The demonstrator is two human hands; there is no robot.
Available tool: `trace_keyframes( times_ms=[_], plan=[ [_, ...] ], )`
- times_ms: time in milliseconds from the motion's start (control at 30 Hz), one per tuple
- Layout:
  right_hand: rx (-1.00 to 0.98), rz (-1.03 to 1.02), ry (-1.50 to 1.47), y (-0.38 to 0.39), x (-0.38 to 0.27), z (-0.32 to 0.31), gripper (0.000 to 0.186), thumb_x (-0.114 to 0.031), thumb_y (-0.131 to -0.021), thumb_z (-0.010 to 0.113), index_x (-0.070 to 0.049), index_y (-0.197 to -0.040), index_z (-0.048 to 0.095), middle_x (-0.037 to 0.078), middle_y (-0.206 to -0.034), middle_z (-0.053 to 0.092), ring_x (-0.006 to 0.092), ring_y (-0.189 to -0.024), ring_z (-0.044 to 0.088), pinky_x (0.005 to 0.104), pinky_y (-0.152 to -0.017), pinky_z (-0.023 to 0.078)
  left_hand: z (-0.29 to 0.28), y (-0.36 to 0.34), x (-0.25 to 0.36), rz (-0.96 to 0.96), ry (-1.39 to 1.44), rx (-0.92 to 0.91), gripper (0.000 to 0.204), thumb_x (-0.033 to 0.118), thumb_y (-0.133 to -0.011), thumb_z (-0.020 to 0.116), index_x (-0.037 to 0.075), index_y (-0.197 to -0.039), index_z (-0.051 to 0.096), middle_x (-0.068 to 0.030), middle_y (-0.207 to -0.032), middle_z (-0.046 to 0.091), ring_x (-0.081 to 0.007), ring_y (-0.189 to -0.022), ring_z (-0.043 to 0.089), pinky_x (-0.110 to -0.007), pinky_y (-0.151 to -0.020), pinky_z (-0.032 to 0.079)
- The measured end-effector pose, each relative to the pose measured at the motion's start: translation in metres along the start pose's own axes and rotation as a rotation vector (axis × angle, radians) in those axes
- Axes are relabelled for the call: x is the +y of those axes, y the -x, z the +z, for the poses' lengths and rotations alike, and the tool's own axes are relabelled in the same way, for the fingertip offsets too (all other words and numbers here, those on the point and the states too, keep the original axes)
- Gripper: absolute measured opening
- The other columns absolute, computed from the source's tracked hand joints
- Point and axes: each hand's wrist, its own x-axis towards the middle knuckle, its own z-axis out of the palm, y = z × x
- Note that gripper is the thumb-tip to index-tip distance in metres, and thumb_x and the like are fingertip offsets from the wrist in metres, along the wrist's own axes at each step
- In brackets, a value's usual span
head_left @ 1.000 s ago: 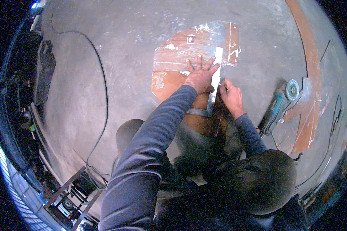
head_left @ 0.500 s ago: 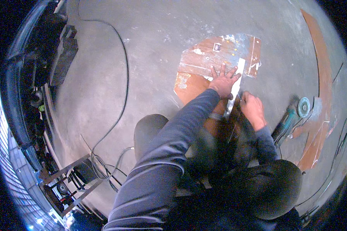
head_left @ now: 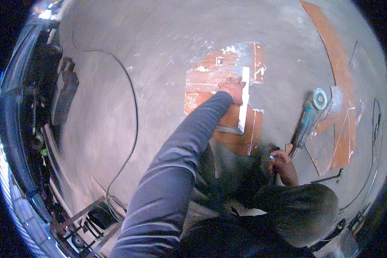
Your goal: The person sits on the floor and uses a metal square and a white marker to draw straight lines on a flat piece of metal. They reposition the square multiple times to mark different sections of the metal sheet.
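Observation:
My left hand (head_left: 233, 89) lies on a brown, paint-flecked metal sheet (head_left: 204, 71). Its fingers rest against the long, bright leg of an L-shaped metal square (head_left: 244, 109). The square's short leg runs left across the sheet, below my wrist. Well apart from the sheet, near my right knee, my right hand (head_left: 284, 165) is closed around a small thing with a pale tip; its kind is too small to make out.
To the right lies a teal angle grinder (head_left: 307, 114) with a pale disc. Beyond it are brown sheet offcuts (head_left: 342, 94). A dark cable (head_left: 135, 103) curves over the concrete floor on the left, by a metal frame (head_left: 79, 232) and dark blocks (head_left: 64, 99).
My right hand has drawn back from the square's edge toward my right knee. My left hand stays on the sheet, its fingers less spread. The whole view has shifted.

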Motion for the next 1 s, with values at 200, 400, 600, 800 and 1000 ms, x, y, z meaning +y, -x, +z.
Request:
trace_keyframes(
  times_ms=[200,400,600,800,1000],
  plan=[
    [0.264,-0.238,-0.289,0.064,0.016,-0.026,0.036,-0.018,-0.096,0.065,-0.009,-0.129,0.056,0.009,-0.088,0.069,0.0196,-0.068,0.065,0.0345,-0.056,0.054,0.021,0.03,-0.059,0.254,0.281,0.264,0.052,0.038,-0.085,0.071,0.004,-0.125,0.063,-0.0235,-0.115,0.069,-0.0437,-0.109,0.064,-0.049,-0.097,0.05],
    [0.646,-0.354,-0.329,0.138,0.025,-0.079,0.031,-0.017,-0.096,0.067,-0.01,-0.125,0.056,0.012,-0.089,0.068,0.0203,-0.065,0.063,0.0356,-0.056,0.054,0.103,0.121,-0.053,0.28,0.304,0.427,0.042,0.026,-0.083,0.072,0.008,-0.12,0.063,-0.0201,-0.118,0.062,-0.042,-0.113,0.057,-0.049,-0.098,0.047],
    [1.068,-0.64,-0.354,0.284,-0.048,-0.077,0.028,-0.023,-0.099,0.065,-0.012,-0.124,0.058,0.005,-0.092,0.065,0.0166,-0.07,0.059,0.0316,-0.058,0.05,0.127,0.135,-0.026,0.16,0.08,0.349,0.027,0.016,-0.089,0.057,0.01,-0.114,0.063,-0.0158,-0.121,0.059,-0.0367,-0.115,0.056,-0.047,-0.098,0.046],
    [1.109,-0.979,-0.083,0.334,-0.126,0.006,0.026,-0.02,-0.103,0.055,-0.007,-0.126,0.054,0.005,-0.094,0.06,0.0146,-0.077,0.053,0.0274,-0.068,0.044,0.139,0.137,-0.053,0.156,0.13,0.433,0.023,0.015,-0.086,0.062,0.007,-0.107,0.062,-0.0175,-0.11,0.062,-0.0381,-0.109,0.058,-0.049,-0.095,0.047],
    [1.12,-0.869,0.417,0.29,-0.17,0.081,0.01,-0.013,-0.103,0.054,-0.005,-0.108,0.056,0.007,-0.085,0.058,0.0136,-0.074,0.052,0.0262,-0.066,0.043,0.139,0.209,-0.125,-0.083,0.218,0.585,0.036,0.019,-0.079,0.075,0.005,-0.11,0.062,-0.0195,-0.107,0.062,-0.0392,-0.104,0.06,-0.05,-0.093,0.048]
  ],
)
